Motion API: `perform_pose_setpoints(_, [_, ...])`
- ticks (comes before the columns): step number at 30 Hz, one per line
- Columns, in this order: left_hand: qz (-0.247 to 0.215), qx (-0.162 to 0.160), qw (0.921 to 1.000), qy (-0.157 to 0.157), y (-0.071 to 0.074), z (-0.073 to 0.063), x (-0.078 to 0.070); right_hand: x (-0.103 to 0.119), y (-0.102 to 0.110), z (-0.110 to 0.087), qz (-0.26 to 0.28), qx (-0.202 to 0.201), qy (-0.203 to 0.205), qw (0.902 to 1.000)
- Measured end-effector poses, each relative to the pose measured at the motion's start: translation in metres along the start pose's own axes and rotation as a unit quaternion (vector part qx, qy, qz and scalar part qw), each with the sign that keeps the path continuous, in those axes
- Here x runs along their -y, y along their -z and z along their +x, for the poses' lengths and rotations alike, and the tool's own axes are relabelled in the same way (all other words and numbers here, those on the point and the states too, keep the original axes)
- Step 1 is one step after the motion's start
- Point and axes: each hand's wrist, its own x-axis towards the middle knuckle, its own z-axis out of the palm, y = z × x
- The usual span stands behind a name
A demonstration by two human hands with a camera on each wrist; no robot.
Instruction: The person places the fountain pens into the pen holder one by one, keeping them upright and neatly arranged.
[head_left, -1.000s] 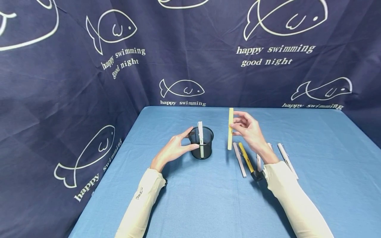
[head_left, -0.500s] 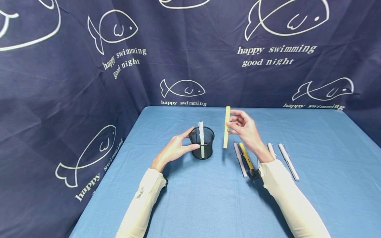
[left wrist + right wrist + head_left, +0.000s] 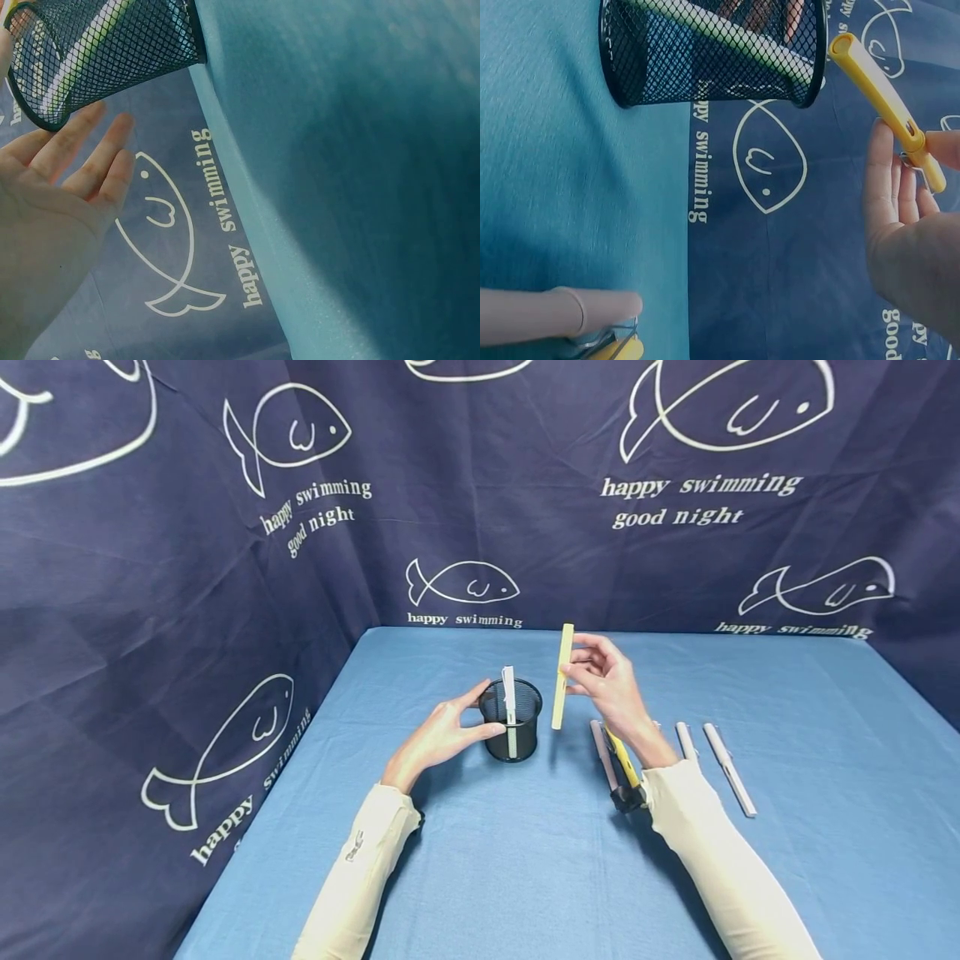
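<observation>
My left hand (image 3: 438,735) grips a black mesh pen cup (image 3: 528,737) near its rim, thumb in front and fingers at the far side. One white pen (image 3: 509,689) leans upright inside the cup. Up in the air just right of the cup, my right hand (image 3: 613,689) pinches a yellow pen (image 3: 561,687) between thumb and fingers. That pen stands nearly vertical with a slight tilt, its lower end apart from the rim. The right wrist view shows a metal clip (image 3: 922,174) on the held pen, toward the fingers.
Under the right forearm lie a pale pinkish pen (image 3: 602,750) and another yellow pen (image 3: 626,758), both partly covered by the wrist camera. White pens (image 3: 729,768) lie farther right, one partly hidden by the sleeve. A dark blue fish-print curtain (image 3: 465,502) borders the blue tablecloth (image 3: 495,860).
My right hand has moved left with the yellow pen, bringing it closer to the cup and slightly higher. The left hand keeps its hold on the cup.
</observation>
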Motion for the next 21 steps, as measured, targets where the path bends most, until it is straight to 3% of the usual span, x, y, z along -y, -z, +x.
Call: perform_pose_setpoints(21, [-0.004, 0.001, 1.0000, 0.004, 0.001, 0.000, 0.000, 0.001, -0.020, 0.006, 0.026, -0.020, 0.012, 0.9994])
